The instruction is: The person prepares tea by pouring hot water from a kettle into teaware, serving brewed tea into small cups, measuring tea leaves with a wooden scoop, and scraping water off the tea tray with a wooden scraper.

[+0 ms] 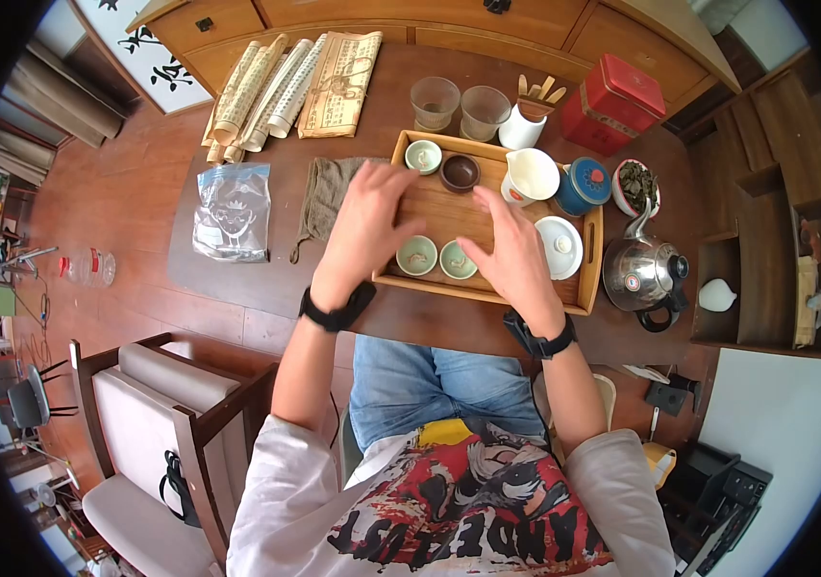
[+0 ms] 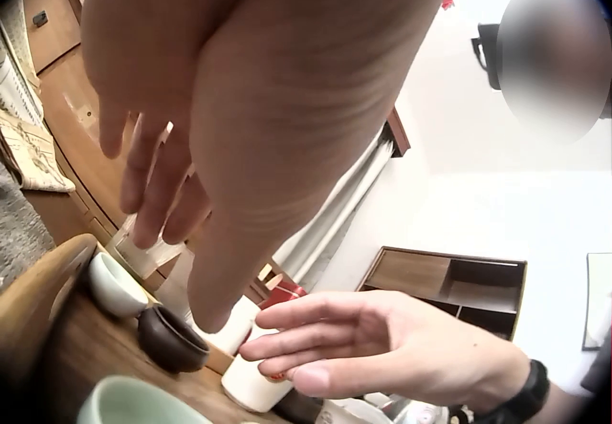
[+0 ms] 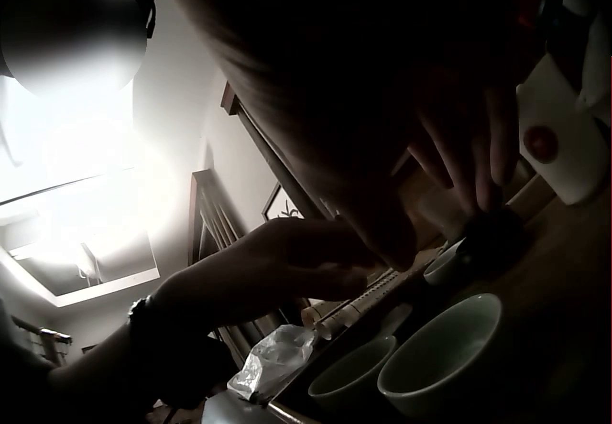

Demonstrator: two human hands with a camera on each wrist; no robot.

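Both hands hover above a wooden tray (image 1: 487, 290), holding nothing. The left hand (image 1: 369, 223), fingers spread and relaxed, is over the tray's left side, near a pale green cup (image 1: 423, 157). My right hand (image 1: 514, 252) hangs between a front green cup (image 1: 458, 260) and a lidded white bowl (image 1: 559, 248). Another green cup (image 1: 417, 256) stands beside the left hand's thumb. A dark brown cup (image 1: 460, 173) sits behind, between the hands; the left wrist view shows this brown cup (image 2: 172, 339) below the left fingers. A white pitcher (image 1: 531, 176) stands behind the right hand.
Beyond the tray are two glasses (image 1: 435, 104), a white tool holder (image 1: 523, 127) and a red tin (image 1: 612, 104). A blue canister (image 1: 584, 186), tea leaves in a bowl (image 1: 636, 187) and a kettle (image 1: 643, 275) stand right. Left lie a grey cloth (image 1: 326, 197), plastic bag (image 1: 231, 213) and scrolls (image 1: 279, 96).
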